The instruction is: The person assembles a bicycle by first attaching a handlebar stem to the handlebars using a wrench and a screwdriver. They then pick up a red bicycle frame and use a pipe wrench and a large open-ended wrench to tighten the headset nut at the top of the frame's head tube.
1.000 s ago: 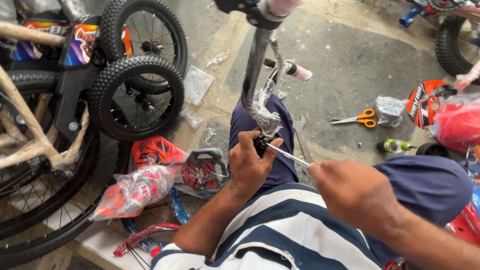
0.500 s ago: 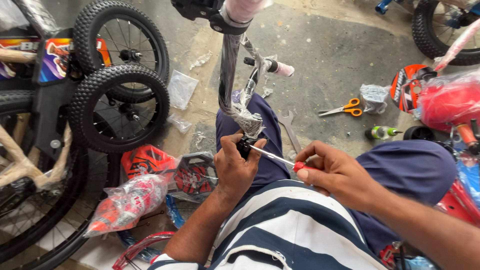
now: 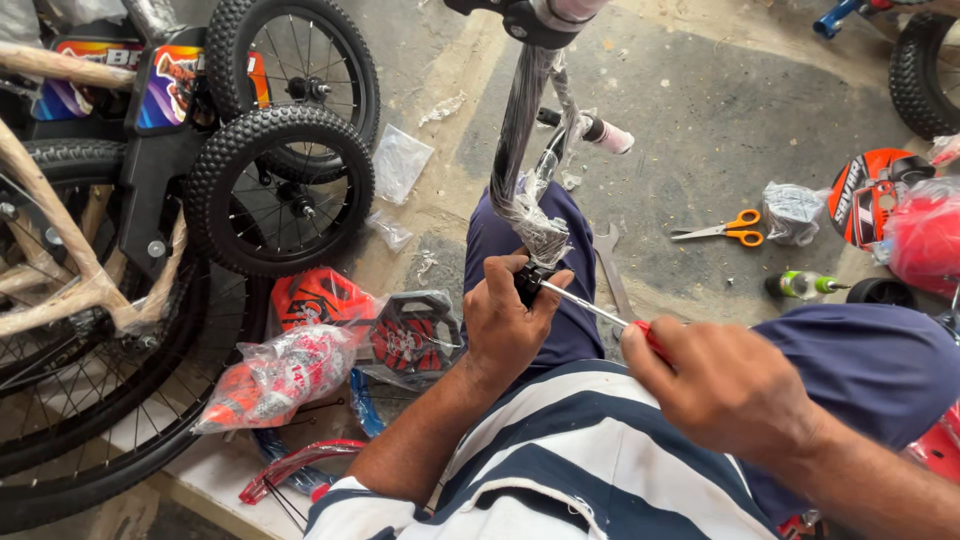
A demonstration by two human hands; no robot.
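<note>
Screwdriver (image 3: 598, 311) spans between left hand (image 3: 508, 322) and right hand (image 3: 722, 385)

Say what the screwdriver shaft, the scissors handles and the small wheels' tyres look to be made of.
Screwdriver shaft: bare metal, probably steel, with a thin silvery glint.
Scissors handles: likely plastic, glossy uniform orange.
Small wheels' tyres: apparently rubber, matte black with knobbly tread.

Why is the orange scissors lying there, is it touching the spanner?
Apart. The head view shows bare concrete between the orange scissors and the spanner beside the leg.
</note>
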